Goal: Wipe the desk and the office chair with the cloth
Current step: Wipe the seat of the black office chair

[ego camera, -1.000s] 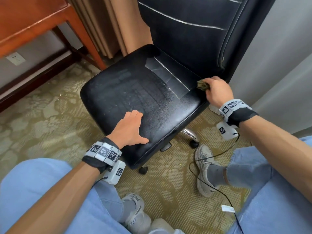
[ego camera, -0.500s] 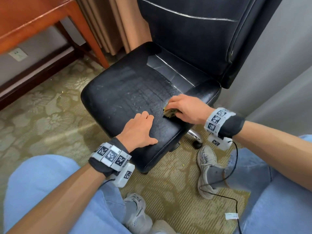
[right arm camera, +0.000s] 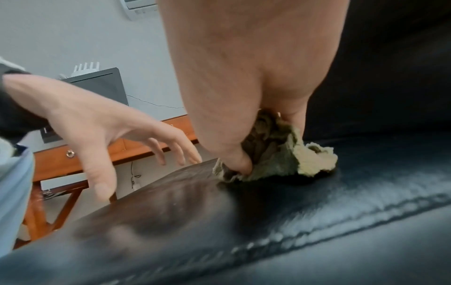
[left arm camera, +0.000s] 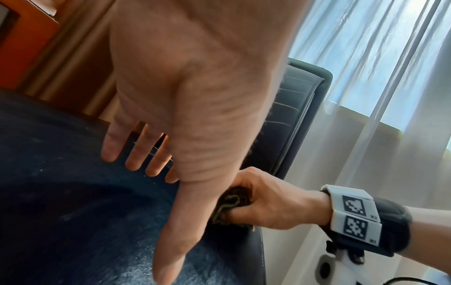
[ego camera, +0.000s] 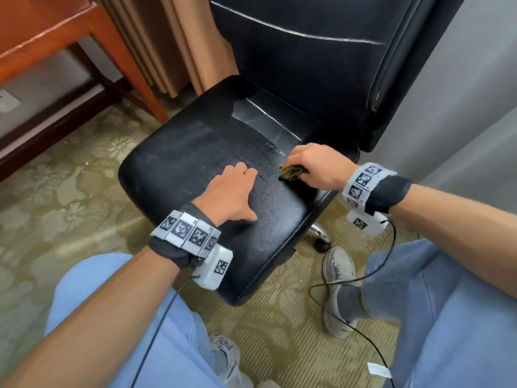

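A black leather office chair [ego camera: 195, 163] stands in front of me, its seat worn and streaked. My right hand [ego camera: 316, 166] grips a crumpled olive-green cloth [ego camera: 291, 172] and presses it on the right side of the seat; the cloth [right arm camera: 280, 152] bulges out under thumb and fingers, and the cloth [left arm camera: 231, 202] shows bunched in the fist. My left hand [ego camera: 232, 191] rests flat on the seat's front part with fingers [left arm camera: 131, 150] straight, a short way left of the cloth. The wooden desk [ego camera: 42, 37] stands at upper left.
Tan curtains [ego camera: 173, 46] hang behind the chair, with a grey wall [ego camera: 461, 107] to its right. My knees in light blue trousers [ego camera: 447, 317] and grey shoes [ego camera: 338, 275] flank the chair base on patterned carpet [ego camera: 70, 191]. A black cable [ego camera: 349, 317] trails across the floor.
My right hand carried the cloth from the seat's back right corner forward toward the middle, then slightly back to the right. The left hand stayed flat on the seat.
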Demonstrator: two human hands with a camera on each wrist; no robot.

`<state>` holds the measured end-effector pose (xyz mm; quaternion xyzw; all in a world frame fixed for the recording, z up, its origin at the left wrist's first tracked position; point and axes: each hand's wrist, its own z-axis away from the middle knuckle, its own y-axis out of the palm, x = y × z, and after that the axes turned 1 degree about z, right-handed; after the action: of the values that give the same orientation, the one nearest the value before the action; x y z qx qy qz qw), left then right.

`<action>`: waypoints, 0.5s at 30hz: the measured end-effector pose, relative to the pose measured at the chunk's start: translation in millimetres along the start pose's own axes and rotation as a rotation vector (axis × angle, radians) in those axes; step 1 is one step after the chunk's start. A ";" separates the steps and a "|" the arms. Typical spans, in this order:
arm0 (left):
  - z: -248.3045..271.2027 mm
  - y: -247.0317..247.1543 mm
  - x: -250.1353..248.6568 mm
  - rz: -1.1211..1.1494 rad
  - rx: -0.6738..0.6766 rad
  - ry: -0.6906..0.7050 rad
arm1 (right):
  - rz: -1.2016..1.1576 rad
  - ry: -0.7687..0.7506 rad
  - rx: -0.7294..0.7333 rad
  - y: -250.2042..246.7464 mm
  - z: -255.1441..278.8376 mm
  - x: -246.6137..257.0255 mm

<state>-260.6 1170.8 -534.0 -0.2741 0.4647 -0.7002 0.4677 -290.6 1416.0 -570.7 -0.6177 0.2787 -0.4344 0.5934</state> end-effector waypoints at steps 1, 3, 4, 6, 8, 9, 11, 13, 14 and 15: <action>-1.2 0.9 1.0 -0.002 0.012 -0.008 | -0.009 -0.036 0.010 5.8 1.4 9.9; -7.5 2.8 2.1 -0.013 0.037 -0.010 | -0.024 -0.023 0.001 6.8 -5.9 9.5; -9.5 4.0 2.7 -0.017 0.053 -0.009 | -0.028 0.001 -0.007 3.6 -13.4 3.5; -12.2 7.3 5.0 -0.021 0.080 -0.011 | -0.026 0.073 -0.033 -4.8 -29.9 -15.2; -12.9 10.4 9.5 -0.007 0.104 -0.022 | -0.024 0.179 -0.080 -13.4 -42.2 -41.4; -13.1 11.9 13.3 0.015 0.111 -0.033 | -0.035 0.236 -0.095 -16.8 -47.5 -53.9; -12.9 14.8 21.9 0.071 0.119 -0.052 | -0.064 0.332 -0.105 -21.7 -55.7 -70.6; -12.3 17.2 28.7 0.110 0.113 -0.059 | -0.065 0.383 -0.109 -23.5 -63.7 -72.4; -11.9 18.7 30.4 0.119 0.107 -0.060 | -0.072 0.383 -0.106 -22.7 -68.1 -67.7; -11.8 20.4 31.0 0.121 0.096 -0.058 | -0.089 0.371 -0.102 -22.8 -71.0 -58.7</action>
<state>-274.9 1144.5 -559.0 -0.2429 0.4324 -0.6838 0.5353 -383.4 1434.8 -566.3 -0.5681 0.3775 -0.5517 0.4799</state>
